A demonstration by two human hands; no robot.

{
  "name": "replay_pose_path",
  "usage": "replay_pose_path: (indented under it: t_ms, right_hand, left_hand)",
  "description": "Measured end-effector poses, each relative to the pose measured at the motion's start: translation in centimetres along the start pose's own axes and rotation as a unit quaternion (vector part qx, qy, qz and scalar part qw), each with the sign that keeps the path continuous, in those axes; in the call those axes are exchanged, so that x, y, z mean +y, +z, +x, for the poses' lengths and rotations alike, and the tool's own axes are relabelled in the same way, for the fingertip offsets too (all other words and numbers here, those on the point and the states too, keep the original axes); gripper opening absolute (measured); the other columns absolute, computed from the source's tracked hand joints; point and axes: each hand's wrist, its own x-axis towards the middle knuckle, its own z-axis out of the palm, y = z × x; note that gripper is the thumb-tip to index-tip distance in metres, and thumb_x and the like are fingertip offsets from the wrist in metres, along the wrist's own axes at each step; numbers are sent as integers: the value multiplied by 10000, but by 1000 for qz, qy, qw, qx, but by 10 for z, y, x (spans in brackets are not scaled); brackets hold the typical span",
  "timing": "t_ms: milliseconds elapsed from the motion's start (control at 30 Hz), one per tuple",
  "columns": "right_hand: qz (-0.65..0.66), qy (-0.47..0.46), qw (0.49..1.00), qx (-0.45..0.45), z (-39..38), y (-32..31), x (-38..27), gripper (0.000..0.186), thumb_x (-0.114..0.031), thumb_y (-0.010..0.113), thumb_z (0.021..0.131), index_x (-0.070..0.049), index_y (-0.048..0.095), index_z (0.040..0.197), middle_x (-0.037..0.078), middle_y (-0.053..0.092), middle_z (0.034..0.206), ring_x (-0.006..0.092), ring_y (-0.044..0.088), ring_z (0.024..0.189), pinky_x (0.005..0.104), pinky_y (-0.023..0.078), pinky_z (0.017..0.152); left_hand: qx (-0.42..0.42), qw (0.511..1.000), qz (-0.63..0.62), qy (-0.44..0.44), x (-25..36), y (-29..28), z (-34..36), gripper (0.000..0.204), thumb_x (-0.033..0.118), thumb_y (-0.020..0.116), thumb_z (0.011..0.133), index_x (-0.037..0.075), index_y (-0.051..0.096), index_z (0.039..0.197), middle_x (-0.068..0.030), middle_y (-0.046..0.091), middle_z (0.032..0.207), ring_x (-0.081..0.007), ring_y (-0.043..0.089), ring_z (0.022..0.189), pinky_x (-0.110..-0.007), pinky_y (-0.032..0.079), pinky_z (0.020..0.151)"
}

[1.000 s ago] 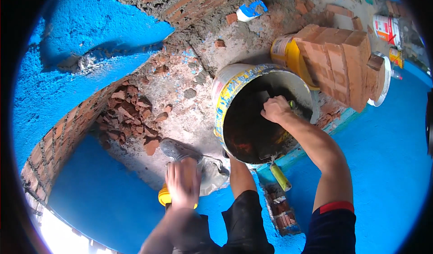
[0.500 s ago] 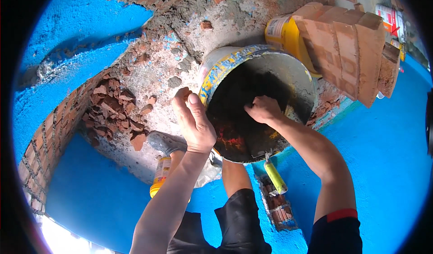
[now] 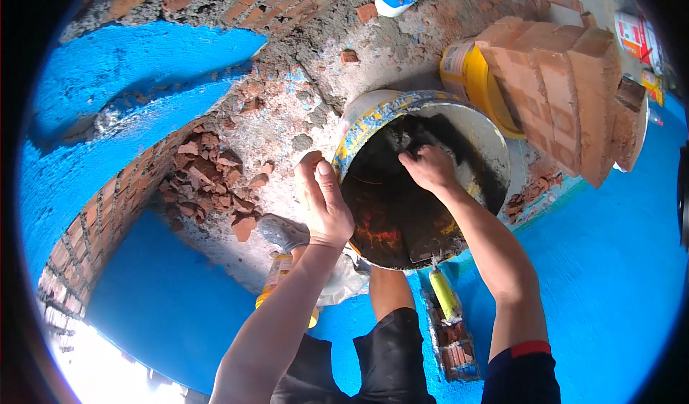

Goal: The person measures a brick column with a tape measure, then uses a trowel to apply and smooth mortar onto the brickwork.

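Note:
A large paint-splashed bucket (image 3: 362,124) leans with its dark, stained mouth toward me. My right hand (image 3: 430,167) is inside it, fingers closed on what looks like a trowel, whose grey blade (image 3: 402,137) shows dimly and whose handle is mostly hidden. My left hand (image 3: 323,203) is raised just outside the bucket's left rim, fingers curved round something reddish-brown that I cannot make out. Below the bucket's mouth is a yellow-green paint roller (image 3: 445,293). A yellow-lidded container (image 3: 276,275) stands partly hidden behind my left forearm.
Broken brick (image 3: 212,174) lies heaped at left beside a brick-and-blue wall. Stacked hollow bricks (image 3: 545,95) and a yellow bucket (image 3: 488,95) are at right; a small white-and-blue container (image 3: 393,2) is above. My foot in a grey clog (image 3: 280,233) is below the rubble.
My left hand has risen from low by my foot to beside the bucket's rim. My right hand has shifted slightly left within the bucket, staying closed.

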Motion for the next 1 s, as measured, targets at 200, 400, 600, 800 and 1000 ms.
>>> replay_pose_path:
  t_ms: [200, 400, 600, 800, 1000]
  right_hand:
    - [-8, -7, 1000, 17, -51, -40, -2, 497, -462, 533, 766, 10, 624, 643, 208, 608, 685, 368, 606, 695, 426, 493, 661]
    - [98, -103, 986, 83, -114, -80, -9, 375, -376, 542, 773, -23, 631, 679, 197, 578, 625, 365, 580, 596, 423, 454, 568]
    - [266, 33, 961, -73, -180, -147, -21, 363, -333, 512, 792, -34, 595, 603, 92, 569, 527, 168, 564, 493, 317, 435, 519]
    - [242, 15, 970, -26, -273, -205, -45, 383, -332, 517, 800, -42, 536, 549, 36, 520, 473, 128, 507, 458, 305, 397, 480]
    - [255, 58, 964, -38, -376, -225, -93, 402, -311, 491, 803, -44, 519, 504, 46, 513, 456, 138, 484, 375, 280, 386, 380]
  left_hand:
    - [1, 999, 35, -34, 11, 3, -1, 420, 366, 316, 948, 8, 430, 1134, -199, 487, 1031, -327, 472, 961, -396, 371, 848]
    - [54, 985, 143, -76, 3, -37, -21, 489, 419, 417, 897, 5, 434, 1157, -213, 499, 1066, -364, 455, 1022, -429, 342, 895]
    - [5, 951, 243, -191, -31, -206, -132, 478, 381, 463, 863, -16, 467, 1130, -263, 476, 1107, -403, 437, 1047, -444, 353, 898]
    - [-60, 902, 350, -247, -27, -390, -262, 458, 426, 394, 900, -5, 456, 1038, -232, 463, 1078, -389, 444, 994, -468, 399, 836]
    - [5, 858, 290, -424, -3, -447, -321, 572, 528, 392, 855, 15, 482, 1092, -266, 463, 1151, -395, 477, 1050, -454, 406, 900]
